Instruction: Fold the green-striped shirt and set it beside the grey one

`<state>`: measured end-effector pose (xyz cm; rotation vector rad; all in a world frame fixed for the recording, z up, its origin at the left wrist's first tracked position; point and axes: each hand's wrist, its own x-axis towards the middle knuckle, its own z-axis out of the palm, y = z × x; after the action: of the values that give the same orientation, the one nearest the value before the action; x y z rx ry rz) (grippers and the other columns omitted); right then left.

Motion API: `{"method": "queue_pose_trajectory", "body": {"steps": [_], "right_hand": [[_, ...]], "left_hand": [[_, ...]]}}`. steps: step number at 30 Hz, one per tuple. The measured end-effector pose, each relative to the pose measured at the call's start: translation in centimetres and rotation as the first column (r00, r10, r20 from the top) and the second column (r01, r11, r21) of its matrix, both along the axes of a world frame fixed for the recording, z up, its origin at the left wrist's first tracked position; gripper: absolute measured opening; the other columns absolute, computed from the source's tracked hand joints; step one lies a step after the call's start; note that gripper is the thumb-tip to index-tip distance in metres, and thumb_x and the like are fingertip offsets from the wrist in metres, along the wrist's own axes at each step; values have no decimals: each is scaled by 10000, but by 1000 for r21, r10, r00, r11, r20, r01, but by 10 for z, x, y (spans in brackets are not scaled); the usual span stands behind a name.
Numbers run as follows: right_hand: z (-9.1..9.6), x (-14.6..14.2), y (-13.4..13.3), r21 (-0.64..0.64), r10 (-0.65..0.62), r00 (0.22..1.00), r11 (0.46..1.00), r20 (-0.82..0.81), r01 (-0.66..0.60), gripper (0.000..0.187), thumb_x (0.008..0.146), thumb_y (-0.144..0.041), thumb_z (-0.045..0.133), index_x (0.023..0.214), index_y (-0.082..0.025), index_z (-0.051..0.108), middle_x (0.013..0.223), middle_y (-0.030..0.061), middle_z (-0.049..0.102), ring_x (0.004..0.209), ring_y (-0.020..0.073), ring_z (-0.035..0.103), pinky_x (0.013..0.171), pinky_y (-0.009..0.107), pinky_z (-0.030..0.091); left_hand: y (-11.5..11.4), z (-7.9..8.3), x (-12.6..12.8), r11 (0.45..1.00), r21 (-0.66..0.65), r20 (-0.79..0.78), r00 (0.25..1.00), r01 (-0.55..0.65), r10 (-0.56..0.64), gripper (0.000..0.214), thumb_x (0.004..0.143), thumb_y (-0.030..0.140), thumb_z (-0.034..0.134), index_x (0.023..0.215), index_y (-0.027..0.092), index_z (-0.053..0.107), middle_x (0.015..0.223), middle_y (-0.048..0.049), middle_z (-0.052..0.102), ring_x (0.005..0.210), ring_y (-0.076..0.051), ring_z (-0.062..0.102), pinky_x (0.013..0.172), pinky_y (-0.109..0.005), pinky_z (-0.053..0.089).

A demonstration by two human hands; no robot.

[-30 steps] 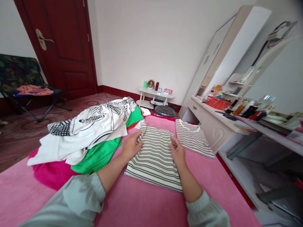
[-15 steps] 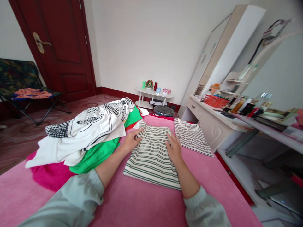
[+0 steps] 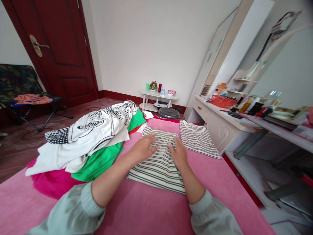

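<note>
A folded white shirt with green stripes (image 3: 156,168) lies on the pink bed cover (image 3: 151,209) in front of me. My left hand (image 3: 143,148) rests flat on its upper middle, fingers stretched out. My right hand (image 3: 178,153) lies flat beside it on the shirt's right part, fingers apart. Neither hand grips anything. A second folded striped shirt (image 3: 198,139) lies just to the right, apart from my hands.
A heap of clothes (image 3: 90,137), white with black print over green and magenta, sits on the bed at left. A white dressing table (image 3: 220,125) with a red basket (image 3: 222,101) stands right. A low white table (image 3: 160,98), a red door (image 3: 63,52) and a folding chair (image 3: 22,88) are beyond.
Both hands have let go of the shirt's side edges and slid inward onto its top, now lying flat. The view has shifted slightly.
</note>
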<state>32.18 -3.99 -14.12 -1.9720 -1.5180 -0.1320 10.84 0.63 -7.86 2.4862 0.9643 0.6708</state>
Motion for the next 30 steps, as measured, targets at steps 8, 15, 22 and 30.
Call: {"method": "queue_pose_trajectory", "body": {"steps": [8,15,22,30], "right_hand": [[6,12,-14,103,-9,996,994,-93,19,381,840,-268,456,1173,-176,618,1059,84,623,951,228,559,833,343,442],[5,13,-12,119,-10,992,993,-128,25,362,820,-291,494,1133,-187,643,1007,66,632,893,217,565,790,334,449],[11,17,-14,141,11,997,990,-74,0,368,774,-274,559,1119,-191,656,1084,82,612,1027,244,527,926,377,409],[60,-7,-22,74,194,934,981,-301,-180,470,760,-370,567,1186,-174,605,1211,97,571,1131,270,518,970,404,411]], "left_hand": [[-5,-2,-25,971,-98,-105,972,-219,208,199,839,257,553,993,220,673,952,-36,688,871,-215,636,730,-269,468],[-36,-12,-82,917,-383,24,991,-115,135,296,821,475,569,937,207,615,772,-9,641,709,-188,605,601,-244,437],[-76,-25,-85,866,-494,328,938,73,109,419,796,506,601,1059,180,618,890,-35,622,802,-179,569,714,-261,463],[-79,-6,-84,957,-264,-79,992,-117,99,171,800,379,585,846,280,717,779,-14,665,773,-226,612,738,-293,473]]}}
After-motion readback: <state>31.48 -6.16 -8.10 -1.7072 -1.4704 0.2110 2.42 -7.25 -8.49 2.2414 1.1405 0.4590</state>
